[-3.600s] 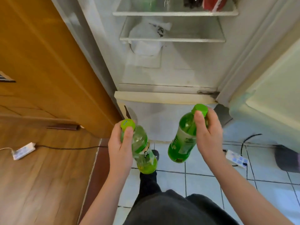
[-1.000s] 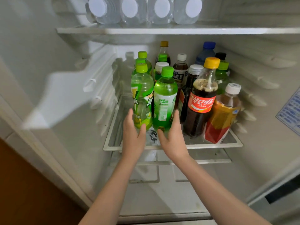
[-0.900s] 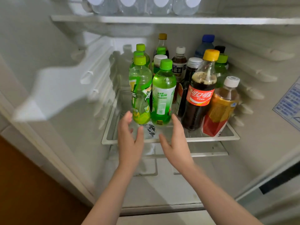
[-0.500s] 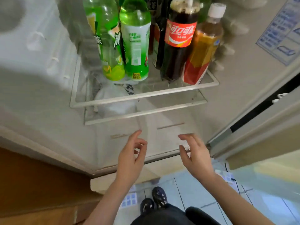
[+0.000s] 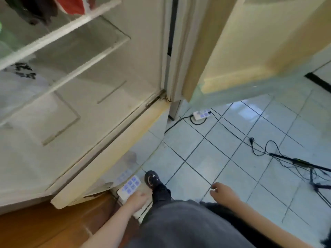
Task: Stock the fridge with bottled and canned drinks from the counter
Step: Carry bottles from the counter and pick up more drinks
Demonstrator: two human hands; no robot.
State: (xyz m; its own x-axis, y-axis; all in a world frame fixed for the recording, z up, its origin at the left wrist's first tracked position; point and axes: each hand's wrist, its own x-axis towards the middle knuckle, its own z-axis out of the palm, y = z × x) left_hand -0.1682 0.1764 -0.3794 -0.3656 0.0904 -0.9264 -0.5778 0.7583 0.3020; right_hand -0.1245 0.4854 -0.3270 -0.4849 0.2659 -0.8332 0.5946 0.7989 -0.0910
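The open white fridge (image 5: 100, 122) fills the left, its pale door (image 5: 250, 42) the upper right. On the tiled floor (image 5: 223, 151), one white power strip (image 5: 201, 114) lies under the door. A second white power strip (image 5: 129, 187) lies before the fridge, just left of a black shoe (image 5: 152, 179).

We look down past our own grey trousers (image 5: 188, 228). Our left hand (image 5: 138, 198) and right hand (image 5: 222, 191) hang low with loose fingers and hold nothing. They are well apart, with our black shoe (image 5: 152, 179) between them. Just ahead of the left hand lies a white power strip (image 5: 129, 187) at the foot of the open fridge (image 5: 107, 140). Far beyond that hand, inside the fridge, a glass shelf (image 5: 75, 34) carries blurred bottle bases (image 5: 53, 6), and a white printed bag (image 5: 19, 83) sits beneath it. Ahead of the right hand spreads pale tiled floor (image 5: 223, 140), with a second power strip (image 5: 201, 113) farther on and black cables (image 5: 259, 147) off to the right. The fridge door (image 5: 250, 51) stands open far beyond the right hand.
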